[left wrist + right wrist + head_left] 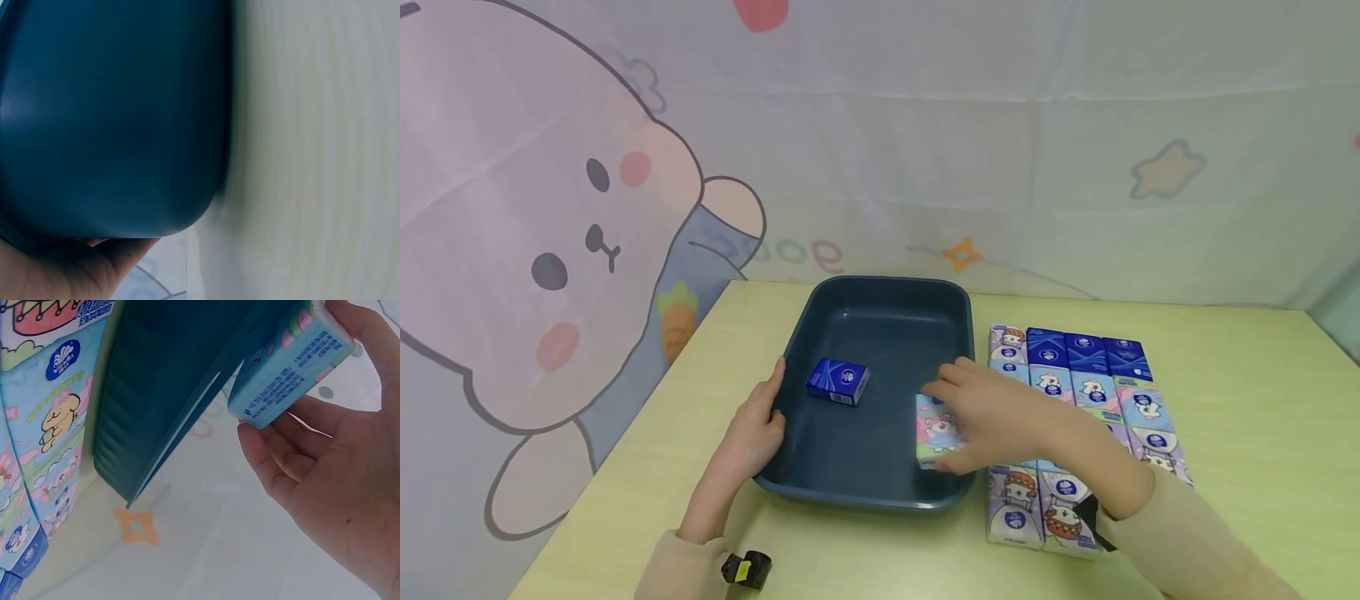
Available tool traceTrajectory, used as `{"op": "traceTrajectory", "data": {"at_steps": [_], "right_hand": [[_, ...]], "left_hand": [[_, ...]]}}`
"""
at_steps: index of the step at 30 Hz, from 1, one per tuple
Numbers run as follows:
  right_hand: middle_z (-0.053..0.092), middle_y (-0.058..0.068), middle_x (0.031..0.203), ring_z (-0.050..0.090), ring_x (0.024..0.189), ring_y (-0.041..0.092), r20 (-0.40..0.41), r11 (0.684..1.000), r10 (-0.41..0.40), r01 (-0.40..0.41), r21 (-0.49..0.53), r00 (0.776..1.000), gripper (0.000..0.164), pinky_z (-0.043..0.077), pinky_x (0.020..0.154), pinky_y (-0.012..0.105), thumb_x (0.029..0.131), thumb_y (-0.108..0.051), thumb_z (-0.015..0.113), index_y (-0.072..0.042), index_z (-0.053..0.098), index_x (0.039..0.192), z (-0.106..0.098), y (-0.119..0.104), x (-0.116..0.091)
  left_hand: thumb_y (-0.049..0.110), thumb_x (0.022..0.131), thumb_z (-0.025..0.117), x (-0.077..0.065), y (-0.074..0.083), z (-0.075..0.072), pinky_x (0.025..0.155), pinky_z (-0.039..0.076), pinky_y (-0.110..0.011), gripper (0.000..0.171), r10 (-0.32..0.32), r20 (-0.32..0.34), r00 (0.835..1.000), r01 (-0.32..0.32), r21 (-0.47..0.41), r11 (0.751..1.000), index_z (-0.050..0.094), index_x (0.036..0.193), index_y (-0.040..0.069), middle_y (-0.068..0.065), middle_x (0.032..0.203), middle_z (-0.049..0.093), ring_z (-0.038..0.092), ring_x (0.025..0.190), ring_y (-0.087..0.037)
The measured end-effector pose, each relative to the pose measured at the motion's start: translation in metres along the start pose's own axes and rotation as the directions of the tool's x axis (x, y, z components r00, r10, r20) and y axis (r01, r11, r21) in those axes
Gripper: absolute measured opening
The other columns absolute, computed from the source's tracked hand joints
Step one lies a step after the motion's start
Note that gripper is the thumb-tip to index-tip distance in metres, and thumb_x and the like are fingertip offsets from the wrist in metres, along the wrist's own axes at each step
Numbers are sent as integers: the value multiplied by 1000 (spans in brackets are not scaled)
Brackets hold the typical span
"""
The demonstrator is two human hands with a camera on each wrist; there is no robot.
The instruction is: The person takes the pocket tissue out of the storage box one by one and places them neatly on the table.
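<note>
A dark teal plastic bin (880, 498) stands on the table. My left hand (751, 429) grips its left wall, thumb toward the rim; the left wrist view shows that hand (75, 272) curled at the bin's side (119, 125). My right hand (1000, 417) holds a pastel cartoon-printed tissue pack (937, 432) over the right part of the bin. In the right wrist view, thumb and fingers pinch the tissue pack (294, 369) at its ends, above the rim. Inside the bin, toward the left wall, lies a dark blue tissue pack (838, 382).
Right of the bin, several tissue packs lie in rows on the table (1247, 392): blue ones (1086, 354) at the back, cartoon-printed ones (1017, 508) in front. A printed cloth (925, 150) hangs behind the table. A small black device (748, 570) is by the left sleeve.
</note>
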State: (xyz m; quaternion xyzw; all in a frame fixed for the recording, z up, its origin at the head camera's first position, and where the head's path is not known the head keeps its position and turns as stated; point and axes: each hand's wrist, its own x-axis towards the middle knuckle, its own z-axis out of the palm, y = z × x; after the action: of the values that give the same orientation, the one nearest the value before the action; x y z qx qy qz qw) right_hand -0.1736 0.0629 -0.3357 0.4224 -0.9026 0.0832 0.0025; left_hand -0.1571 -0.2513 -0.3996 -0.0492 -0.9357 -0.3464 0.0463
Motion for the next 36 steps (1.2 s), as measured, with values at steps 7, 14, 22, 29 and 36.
{"op": "traceTrajectory", "data": {"at_steps": [7, 14, 22, 29, 36], "right_hand": [[59, 4, 118, 52, 104, 17, -2, 999, 42, -41, 25, 999, 80, 50, 93, 37, 73, -56, 74, -6, 55, 133, -2, 0, -17], [59, 4, 121, 53, 110, 19, -25, 998, 56, -55, 38, 998, 82, 50, 96, 40, 72, -58, 73, -6, 55, 133, -2, 1, -33], [52, 9, 139, 47, 132, 29, -12, 986, 136, -134, 98, 991, 85, 42, 107, 49, 75, -64, 67, -12, 49, 140, 6, 8, -54], [56, 0, 129, 51, 120, 19, -73, 989, 137, -131, 73, 988, 85, 48, 101, 43, 78, -69, 61, -12, 49, 140, 16, 17, -69], [54, -3, 129, 50, 121, 20, -109, 980, 193, -185, 78, 975, 83, 47, 101, 47, 77, -67, 64, -15, 49, 140, 22, 25, -90]], "left_hand": [[-7, 90, 36, -1, 1, -1, 111, 31, -57, 68, -3, -2, 1000, 3, 10, 1000, 13, 153, 1, -31, 147, 34, 32, 139, -44], [-7, 90, 36, 0, 2, -1, 112, 30, -57, 68, -4, 5, 1000, 4, 11, 1000, 12, 153, 2, -30, 149, 33, 30, 140, -43], [-7, 91, 36, -1, 1, -1, 112, 30, -57, 68, -9, 5, 1000, 9, 10, 1000, 12, 153, 2, -30, 149, 32, 30, 140, -43], [-7, 91, 35, -1, 2, -1, 112, 30, -56, 67, -4, 7, 1000, 4, 3, 1000, 12, 153, 2, -30, 149, 32, 29, 140, -43], [-7, 91, 35, -1, 3, -2, 112, 31, -56, 67, -4, 3, 1000, 4, 4, 1000, 12, 153, 1, -30, 149, 32, 30, 140, -42]]}}
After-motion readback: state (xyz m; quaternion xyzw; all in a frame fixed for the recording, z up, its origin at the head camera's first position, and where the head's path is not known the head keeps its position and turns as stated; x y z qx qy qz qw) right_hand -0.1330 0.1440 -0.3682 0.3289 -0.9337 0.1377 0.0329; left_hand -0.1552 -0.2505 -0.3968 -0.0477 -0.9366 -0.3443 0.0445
